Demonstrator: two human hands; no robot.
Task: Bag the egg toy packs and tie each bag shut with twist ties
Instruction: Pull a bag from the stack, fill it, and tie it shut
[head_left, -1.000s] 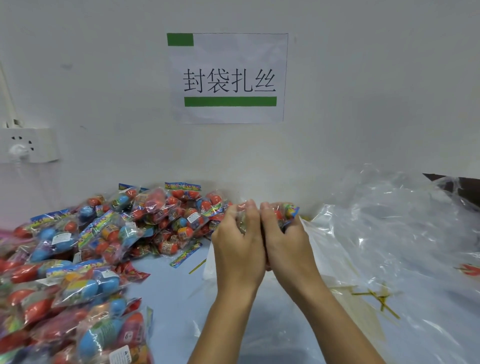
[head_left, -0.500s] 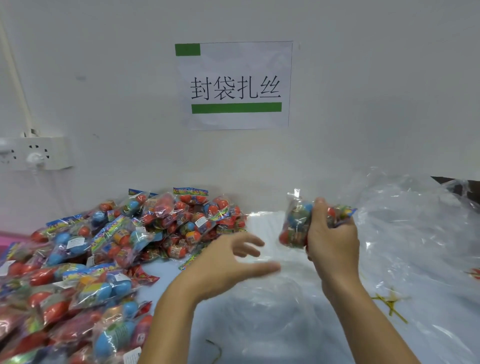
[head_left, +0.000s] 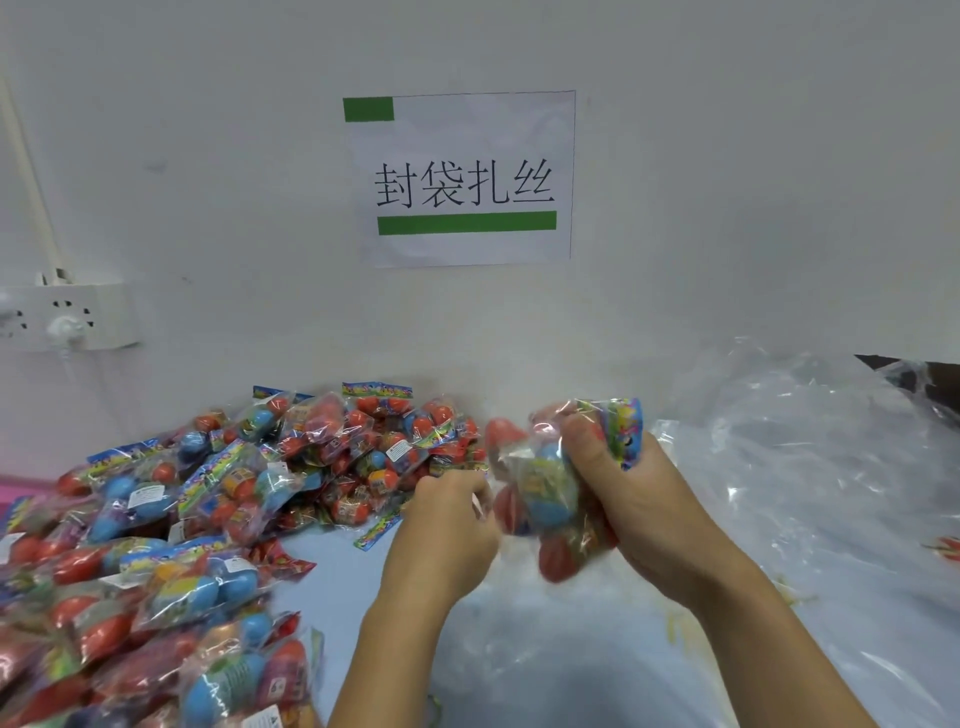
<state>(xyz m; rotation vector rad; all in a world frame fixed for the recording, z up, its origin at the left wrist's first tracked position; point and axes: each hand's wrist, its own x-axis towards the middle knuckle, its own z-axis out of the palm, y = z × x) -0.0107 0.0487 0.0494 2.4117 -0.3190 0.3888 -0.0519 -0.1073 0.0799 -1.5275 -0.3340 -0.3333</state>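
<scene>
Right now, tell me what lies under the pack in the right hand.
Under the egg toy pack in the right hand's grip lies crumpled clear plastic bagging on the blue table. Whatever the plastic covers, and the pack's underside, cannot be seen.

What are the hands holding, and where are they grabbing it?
The right hand grips a bundle of egg toy packs around its right side, thumb across the front. The left hand curls at the bundle's left edge; what it pinches cannot be told.
</scene>
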